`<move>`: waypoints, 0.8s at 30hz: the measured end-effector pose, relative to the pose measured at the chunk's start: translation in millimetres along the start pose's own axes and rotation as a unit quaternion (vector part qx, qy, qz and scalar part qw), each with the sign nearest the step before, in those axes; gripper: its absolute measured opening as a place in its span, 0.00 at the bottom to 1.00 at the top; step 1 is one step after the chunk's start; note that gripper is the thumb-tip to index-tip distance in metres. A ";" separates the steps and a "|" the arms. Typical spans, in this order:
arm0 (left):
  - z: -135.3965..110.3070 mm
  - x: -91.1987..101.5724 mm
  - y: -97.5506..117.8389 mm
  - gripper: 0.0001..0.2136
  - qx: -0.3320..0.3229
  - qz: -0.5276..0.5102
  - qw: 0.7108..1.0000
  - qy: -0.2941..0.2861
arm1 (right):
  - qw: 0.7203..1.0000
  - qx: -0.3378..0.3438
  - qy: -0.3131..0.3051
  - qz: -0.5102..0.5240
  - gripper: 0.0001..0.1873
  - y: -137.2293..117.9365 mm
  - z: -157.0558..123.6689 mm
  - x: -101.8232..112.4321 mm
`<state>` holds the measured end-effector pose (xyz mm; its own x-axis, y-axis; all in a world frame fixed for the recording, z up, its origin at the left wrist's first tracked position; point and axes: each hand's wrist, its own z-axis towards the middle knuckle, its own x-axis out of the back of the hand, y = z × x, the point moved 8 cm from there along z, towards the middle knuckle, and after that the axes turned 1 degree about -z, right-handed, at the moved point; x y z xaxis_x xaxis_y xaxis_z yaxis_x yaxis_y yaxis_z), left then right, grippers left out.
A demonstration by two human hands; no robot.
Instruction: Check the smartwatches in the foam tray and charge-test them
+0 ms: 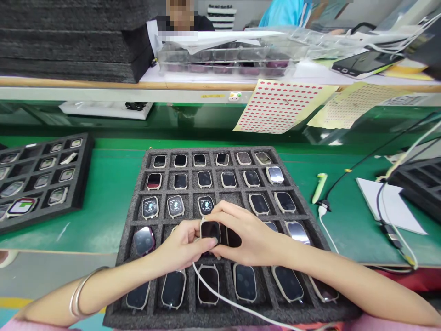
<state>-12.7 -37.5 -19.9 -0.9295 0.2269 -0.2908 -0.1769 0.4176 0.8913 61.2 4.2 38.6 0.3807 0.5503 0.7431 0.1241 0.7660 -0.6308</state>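
Observation:
A smartwatch (pixel 209 230) with a dark screen and pale case is held over the black foam tray (pixel 138 317). My left hand (pixel 184 243) grips it from the left, thumb on the screen's lower part. My right hand (pixel 246 232) holds its right and upper edges with curled fingers. A white cable (pixel 206 286) comes out from beneath the left hand; its end at the watch is hidden. Around my hands, several watches sit in the tray's compartments. Three in the third row show lit faces, one being a watch (pixel 206 205) just above my fingers.
Another foam tray with watches (pixel 77 193) stands on the left. A green pen-like tool (pixel 319 188), cables (pixel 382 207) and white paper (pixel 392 207) lie on the right. Sticker sheets (pixel 284 105) hang from the shelf, which holds clear plastic trays (pixel 223 62). People sit beyond.

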 end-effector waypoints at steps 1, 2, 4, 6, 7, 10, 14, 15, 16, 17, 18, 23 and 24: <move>0.1 0.0 0.3 0.15 -0.002 0.004 1.000 0.002 | 1.000 0.003 0.002 0.000 0.17 -0.3 -0.4 0.1; 0.2 0.0 0.7 0.15 -0.004 0.009 1.000 0.005 | 1.000 0.005 0.004 0.000 0.16 -0.5 -0.8 0.3; 0.7 -0.3 1.5 0.15 -0.008 0.016 1.000 0.006 | 1.000 0.007 0.007 -0.001 0.17 -0.7 -1.7 0.7; 1.2 -0.8 1.4 0.14 -0.013 0.023 1.000 0.002 | 1.000 0.005 0.007 -0.004 0.18 -0.7 -2.6 0.8; 1.5 -1.0 0.4 0.14 -0.013 0.026 1.000 -0.001 | 1.000 0.003 0.006 -0.008 0.18 -0.7 -2.9 0.7; 2.0 0.1 -4.9 0.13 -0.015 0.035 0.999 0.002 | 1.000 -0.007 0.000 -0.022 0.19 -0.7 -4.1 1.6; 0.3 3.4 -9.3 0.10 -0.041 0.054 0.997 0.026 | 0.999 -0.009 -0.008 -0.030 0.19 -1.6 -6.0 4.4; -0.3 3.6 -10.3 0.11 -0.042 0.064 0.997 0.029 | 0.999 -0.008 -0.011 -0.031 0.20 -1.6 -6.4 4.6; -0.7 3.6 -11.6 0.12 -0.039 0.071 0.996 0.030 | 0.999 -0.009 -0.015 -0.031 0.20 -1.3 -6.7 4.6; -1.0 3.7 -12.5 0.13 -0.035 0.076 0.996 0.030 | 0.999 -0.010 -0.017 -0.031 0.21 -0.8 -6.9 4.3; -1.1 3.7 -12.9 0.13 -0.032 0.077 0.996 0.029 | 0.999 -0.012 -0.018 -0.030 0.21 -0.1 -6.8 3.8; 0.0 5.2 -4.5 0.11 -0.068 0.074 0.995 0.030 | 0.999 -0.011 -0.003 -0.033 0.18 1.0 -4.8 1.2; 0.2 5.8 -3.3 0.11 -0.072 0.067 0.995 0.032 | 0.999 -0.009 0.001 -0.038 0.18 0.6 -4.5 0.9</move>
<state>-17.5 -37.4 -24.6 -0.9659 0.2130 -0.1472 -0.0902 0.2561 0.9624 65.7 3.7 38.0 0.3707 0.4902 0.7888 0.1688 0.7997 -0.5763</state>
